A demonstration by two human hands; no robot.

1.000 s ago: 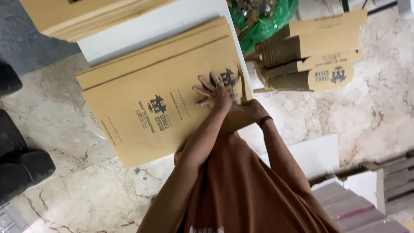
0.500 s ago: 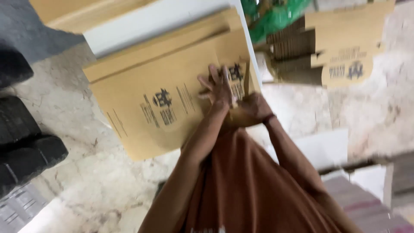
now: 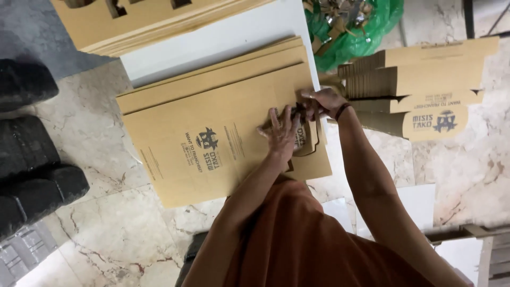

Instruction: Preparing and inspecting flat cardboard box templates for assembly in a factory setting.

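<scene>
At the far left you see black rough blocks (image 3: 32,159), dark and hard to make out, lying on the marble floor (image 3: 95,239), which is pale with brown veins. Above, a stack of tan die-cut sheets (image 3: 149,21) is cut off by the top edge.

In the middle lies the stack of flat cardboard sheets (image 3: 212,133), smooth brown kraft with dark print, resting partly on a white board (image 3: 223,42) and partly over the floor. Only the edges of the lower sheets show, so you cannot count them.

Your left hand (image 3: 280,135) lies flat on the top sheet, near its right edge; the fingers are spread and pressing, so this grip is released, holding nothing. Your right hand (image 3: 323,101) is just beside it, with the grip clenched on a die-cut flap (image 3: 308,139) at the right edge of the top sheet. The fingertips are partly hidden by the flap.

To the right, a green plastic bag (image 3: 356,37) with scraps is cut off at the top. Then there is a pile of folded cardboard boxes (image 3: 425,90), showing corrugated edges. Your orange-brown shirt (image 3: 297,239) hides the floor below.
</scene>
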